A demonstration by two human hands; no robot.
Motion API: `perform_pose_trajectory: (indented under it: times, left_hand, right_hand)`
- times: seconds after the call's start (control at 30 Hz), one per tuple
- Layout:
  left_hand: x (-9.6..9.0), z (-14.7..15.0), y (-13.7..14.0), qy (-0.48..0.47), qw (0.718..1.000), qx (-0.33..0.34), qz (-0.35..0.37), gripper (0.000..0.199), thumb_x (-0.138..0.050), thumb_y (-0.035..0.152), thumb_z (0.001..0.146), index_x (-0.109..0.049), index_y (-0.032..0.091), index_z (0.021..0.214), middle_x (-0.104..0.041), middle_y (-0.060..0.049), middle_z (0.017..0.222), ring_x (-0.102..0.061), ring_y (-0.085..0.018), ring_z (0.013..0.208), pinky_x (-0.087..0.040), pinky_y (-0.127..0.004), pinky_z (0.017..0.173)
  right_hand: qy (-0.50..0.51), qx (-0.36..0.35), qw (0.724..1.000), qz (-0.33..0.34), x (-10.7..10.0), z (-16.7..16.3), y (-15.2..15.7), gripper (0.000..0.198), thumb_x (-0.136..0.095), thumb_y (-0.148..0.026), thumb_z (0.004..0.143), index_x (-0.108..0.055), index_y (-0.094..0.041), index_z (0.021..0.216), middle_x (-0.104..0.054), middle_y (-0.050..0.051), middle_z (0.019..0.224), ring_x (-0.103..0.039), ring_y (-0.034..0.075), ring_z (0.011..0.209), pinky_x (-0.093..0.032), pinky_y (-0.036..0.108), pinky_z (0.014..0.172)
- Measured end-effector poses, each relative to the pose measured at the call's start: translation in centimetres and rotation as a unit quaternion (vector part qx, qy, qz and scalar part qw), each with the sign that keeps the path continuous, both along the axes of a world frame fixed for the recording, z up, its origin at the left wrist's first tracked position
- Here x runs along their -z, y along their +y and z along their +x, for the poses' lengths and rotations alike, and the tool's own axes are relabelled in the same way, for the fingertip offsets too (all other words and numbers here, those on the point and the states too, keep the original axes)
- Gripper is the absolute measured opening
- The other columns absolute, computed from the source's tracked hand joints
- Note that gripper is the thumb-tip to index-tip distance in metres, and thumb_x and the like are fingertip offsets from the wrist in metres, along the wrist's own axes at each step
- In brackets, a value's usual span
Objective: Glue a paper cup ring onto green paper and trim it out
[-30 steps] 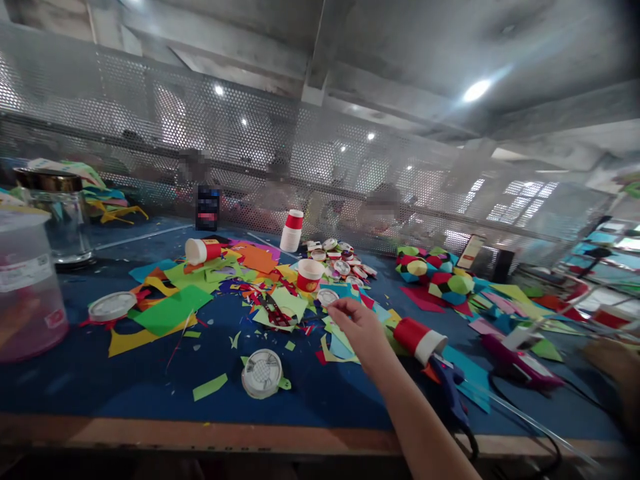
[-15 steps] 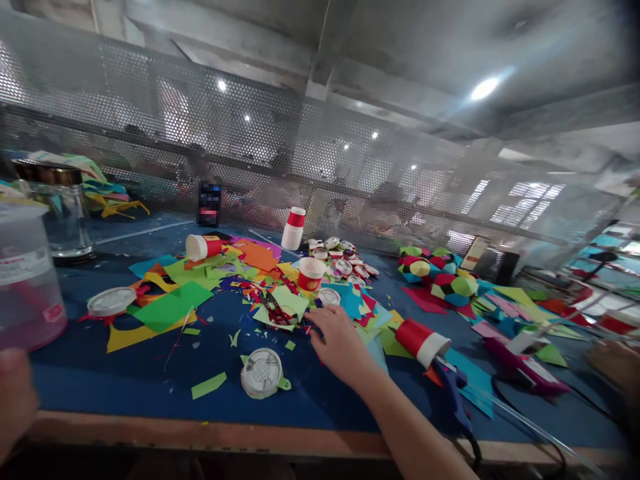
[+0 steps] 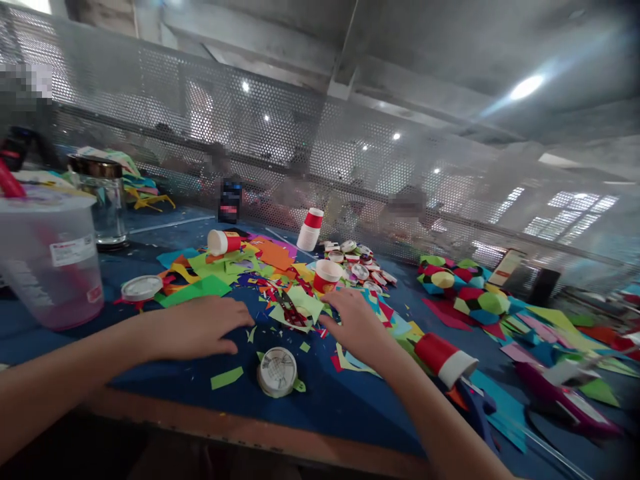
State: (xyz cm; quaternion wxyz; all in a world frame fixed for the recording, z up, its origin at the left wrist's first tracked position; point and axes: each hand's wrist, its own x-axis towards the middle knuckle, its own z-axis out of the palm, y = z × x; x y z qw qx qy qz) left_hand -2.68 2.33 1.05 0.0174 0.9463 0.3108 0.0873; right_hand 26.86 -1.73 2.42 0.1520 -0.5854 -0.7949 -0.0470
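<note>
Streaky glare around ceiling lamp [image 3: 527, 87]

No readable text; label [image 3: 73, 251] on plastic cup [image 3: 53, 283] too blurred

I record a white disc [image 3: 278, 371] on the table [image 3: 360, 420]. From it: left hand [image 3: 207, 327] at ten o'clock, right hand [image 3: 357, 327] at two, both loosely spread; upright cup [image 3: 327, 273] at one; tipped cup [image 3: 443, 357] at three.

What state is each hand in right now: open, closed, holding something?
Left hand: open, nothing seen in it.
Right hand: open, beside the pale green paper; contact cannot be told.
</note>
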Motion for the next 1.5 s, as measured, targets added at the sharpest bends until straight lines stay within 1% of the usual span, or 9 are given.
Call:
perform_pose_trajectory:
  times: [0.17,0.27,0.43,0.57,0.87,1.07,1.27,1.4,1.5]
  left_hand:
    - [-1.5,2.8,2.7,-0.006,1.0,0.024,0.008,0.024,-0.063,0.028,0.088,-0.065,0.022,0.111,-0.072,-0.005,0.111,-0.067,-0.022,0.101,-0.049,-0.03,0.084]
    - [-1.0,5.0,3.6,-0.013,0.998,0.042,0.038,0.025,-0.066,0.031,0.086,-0.066,0.021,0.108,-0.072,-0.006,0.109,-0.066,-0.023,0.101,-0.048,-0.031,0.083]
    - [0.8,7.2,3.8,-0.003,0.991,0.085,0.1,0.009,-0.065,0.024,0.085,-0.069,0.018,0.089,-0.074,-0.006,0.091,-0.066,-0.023,0.09,-0.048,-0.033,0.078]
    - [1.5,7.2,3.8,0.008,0.984,0.107,0.14,0.005,-0.064,0.018,0.083,-0.069,0.017,0.083,-0.074,-0.007,0.085,-0.066,-0.024,0.084,-0.047,-0.036,0.077]
    - [2.3,6.6,3.6,0.007,0.98,0.12,0.157,0.005,-0.062,0.016,0.083,-0.067,0.016,0.084,-0.072,-0.007,0.081,-0.066,-0.022,0.075,-0.046,-0.032,0.064]
    - [2.8,6.6,3.0,-0.005,0.978,0.129,0.167,0.009,-0.058,0.012,0.083,-0.065,0.016,0.082,-0.07,-0.006,0.081,-0.064,-0.022,0.076,-0.045,-0.033,0.064]
    - [2.1,6.0,2.4,-0.013,0.98,0.111,0.163,0.009,-0.058,0.014,0.084,-0.066,0.019,0.082,-0.068,-0.005,0.083,-0.062,-0.021,0.076,-0.045,-0.032,0.065]
    - [1.3,5.4,2.0,-0.037,0.983,0.081,0.162,0.014,-0.052,0.018,0.091,-0.066,0.018,0.088,-0.065,-0.009,0.092,-0.061,-0.024,0.086,-0.048,-0.035,0.073]
    - [1.0,5.2,2.0,-0.077,0.986,0.045,0.14,0.017,-0.046,0.019,0.094,-0.063,0.017,0.092,-0.065,-0.011,0.1,-0.06,-0.026,0.097,-0.048,-0.038,0.082]
  right_hand:
    - [-0.022,-0.016,0.999,-0.04,1.5,-1.3,1.2,0.036,-0.061,-0.03,0.088,-0.065,-0.01,0.118,-0.066,0.017,0.12,-0.052,0.034,0.118,-0.036,0.046,0.102]
    - [-0.02,-0.007,0.999,-0.043,2.2,-1.8,1.6,0.031,-0.053,-0.025,0.092,-0.065,-0.009,0.115,-0.067,0.018,0.115,-0.052,0.033,0.115,-0.037,0.044,0.098]
    - [-0.007,-0.022,0.999,-0.042,2.4,-2.6,1.7,0.015,-0.057,-0.024,0.089,-0.068,-0.017,0.097,-0.07,0.009,0.098,-0.058,0.023,0.098,-0.04,0.032,0.083]
    - [0.003,0.002,1.0,-0.027,2.6,-3.7,1.6,0.026,-0.064,-0.041,0.086,-0.069,-0.016,0.081,-0.07,0.01,0.087,-0.058,0.025,0.09,-0.039,0.033,0.077]
    - [0.019,0.068,0.997,-0.019,3.2,-4.8,2.6,0.04,-0.045,-0.033,0.098,-0.074,-0.016,0.076,-0.072,0.012,0.09,-0.061,0.024,0.093,-0.039,0.036,0.088]
    - [0.034,0.122,0.989,-0.081,1.9,-6.1,4.2,0.027,-0.07,-0.039,0.081,-0.074,-0.013,0.078,-0.072,0.017,0.089,-0.064,0.031,0.094,-0.046,0.04,0.08]
    - [0.134,0.136,0.971,-0.142,1.6,-6.0,5.6,0.023,-0.066,-0.036,0.088,-0.065,-0.015,0.08,-0.068,0.001,0.082,-0.064,0.016,0.075,-0.053,0.034,0.073]
    - [0.266,0.141,0.948,-0.107,1.1,-4.5,5.4,0.026,-0.067,-0.036,0.087,-0.06,-0.015,0.072,-0.063,-0.001,0.072,-0.062,0.015,0.07,-0.05,0.03,0.066]
    - [0.383,0.145,0.908,-0.082,0.5,-3.4,4.9,0.027,-0.057,-0.039,0.089,-0.057,-0.017,0.074,-0.066,0.002,0.074,-0.063,0.016,0.071,-0.045,0.025,0.058]
